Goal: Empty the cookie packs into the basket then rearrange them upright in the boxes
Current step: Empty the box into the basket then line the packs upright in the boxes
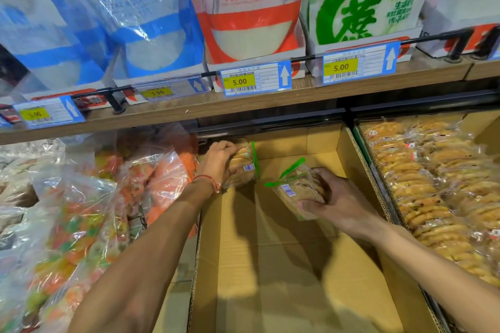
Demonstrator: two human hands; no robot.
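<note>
Gripped in left hand (pixel 219 159): clear green-sealed plastic cookie pack (pixel 243 167), upright, 11 o'clock in brown cardboard box (pixel 270 265). Clasped in right hand (pixel 341 203): second such pack (pixel 300 189), tilted, 12 o'clock.

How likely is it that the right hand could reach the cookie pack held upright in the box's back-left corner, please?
Probably yes: only bare floor of the box lies between them. But the right hand itself grips a second pack, and the left hand holds the corner pack.

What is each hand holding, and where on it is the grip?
The left hand grips the first cookie pack by its upper edge, in the far corner of the box. The right hand grips the second cookie pack round its bottom end.
</note>
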